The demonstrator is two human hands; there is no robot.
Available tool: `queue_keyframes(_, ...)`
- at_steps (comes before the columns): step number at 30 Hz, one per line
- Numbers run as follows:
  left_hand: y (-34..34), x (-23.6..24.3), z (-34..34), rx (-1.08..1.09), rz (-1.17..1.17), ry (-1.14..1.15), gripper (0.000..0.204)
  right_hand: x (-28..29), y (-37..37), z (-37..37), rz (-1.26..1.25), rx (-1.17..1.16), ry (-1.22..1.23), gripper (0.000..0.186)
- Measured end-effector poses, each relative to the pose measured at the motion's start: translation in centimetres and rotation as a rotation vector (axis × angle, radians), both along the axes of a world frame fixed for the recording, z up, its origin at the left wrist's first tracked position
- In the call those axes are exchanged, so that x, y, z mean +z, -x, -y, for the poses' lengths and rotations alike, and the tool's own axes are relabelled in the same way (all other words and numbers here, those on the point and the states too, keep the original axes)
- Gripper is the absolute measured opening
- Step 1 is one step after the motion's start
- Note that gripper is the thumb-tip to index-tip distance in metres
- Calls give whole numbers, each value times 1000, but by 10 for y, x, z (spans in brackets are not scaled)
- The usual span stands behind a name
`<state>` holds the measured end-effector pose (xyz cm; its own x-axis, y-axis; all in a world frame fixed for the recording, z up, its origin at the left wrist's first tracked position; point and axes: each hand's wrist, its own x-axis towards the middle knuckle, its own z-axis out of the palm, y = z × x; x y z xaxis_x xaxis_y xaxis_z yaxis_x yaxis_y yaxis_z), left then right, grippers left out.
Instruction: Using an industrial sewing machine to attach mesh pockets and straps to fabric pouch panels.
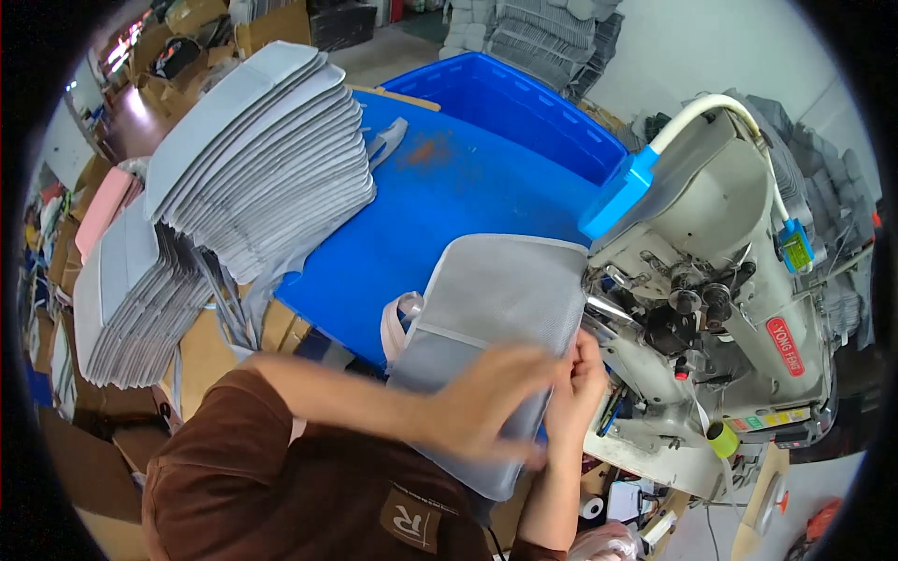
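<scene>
A grey fabric panel (496,290) with a pale bound edge and a crosswise seam lies in front of me, its right side against the sewing machine (720,299). A pale pink strap (396,327) loops out at its left. My left hand (482,402), smeared by motion, is over the lower part of the panel; its grip is unclear. My right hand (575,383) has its fingers curled on the panel's right edge, just below the machine's needle area.
Tall stacks of grey panels (253,159) stand at the left beside a blue board (449,196). A blue bin (505,103) is behind. A lamp with a blue head (613,196) arches over the machine. Cardboard boxes (94,449) crowd the left.
</scene>
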<state>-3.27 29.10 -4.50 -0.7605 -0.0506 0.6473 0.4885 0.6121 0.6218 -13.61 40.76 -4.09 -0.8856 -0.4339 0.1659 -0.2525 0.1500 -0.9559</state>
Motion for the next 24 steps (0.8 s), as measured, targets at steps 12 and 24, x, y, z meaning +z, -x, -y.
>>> queue_keyframes(12,-71,69,1,137,158,918,43,-6,4,2,-229,15,-29,26)
queue_keyframes(24,-13,72,42,56,10,1226,44,6,-32,-19,-154,60,-96,34)
